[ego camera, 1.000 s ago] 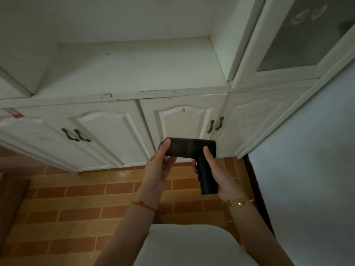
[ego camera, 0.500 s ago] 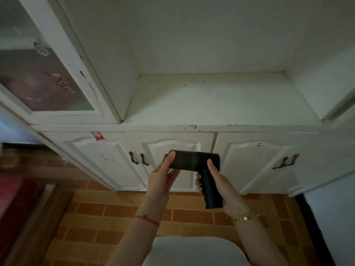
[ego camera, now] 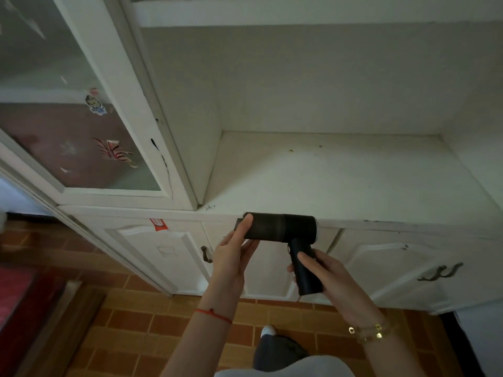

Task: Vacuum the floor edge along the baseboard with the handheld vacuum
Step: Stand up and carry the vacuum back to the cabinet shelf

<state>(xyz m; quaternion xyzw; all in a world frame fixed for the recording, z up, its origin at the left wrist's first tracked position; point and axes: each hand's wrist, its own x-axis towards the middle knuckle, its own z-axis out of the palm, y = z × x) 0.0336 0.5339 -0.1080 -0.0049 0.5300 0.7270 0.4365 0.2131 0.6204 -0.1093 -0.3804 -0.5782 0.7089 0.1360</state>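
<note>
Right hand (ego camera: 325, 270) wrapped around grip of black T-shaped handheld vacuum (ego camera: 283, 227). Left hand (ego camera: 234, 254) pinches its barrel's nozzle end. Held before white wooden cabinet (ego camera: 353, 186).

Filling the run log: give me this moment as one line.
stage: pre-vacuuming | handheld vacuum: held up before cabinet | right hand: grips handle | left hand: at front end | floor edge: untouched

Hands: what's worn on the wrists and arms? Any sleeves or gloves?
No gloves and no sleeves in view; both forearms are bare. The left hand has a thin red string round its wrist. The right hand has a beaded gold-toned bracelet at its wrist.
</note>
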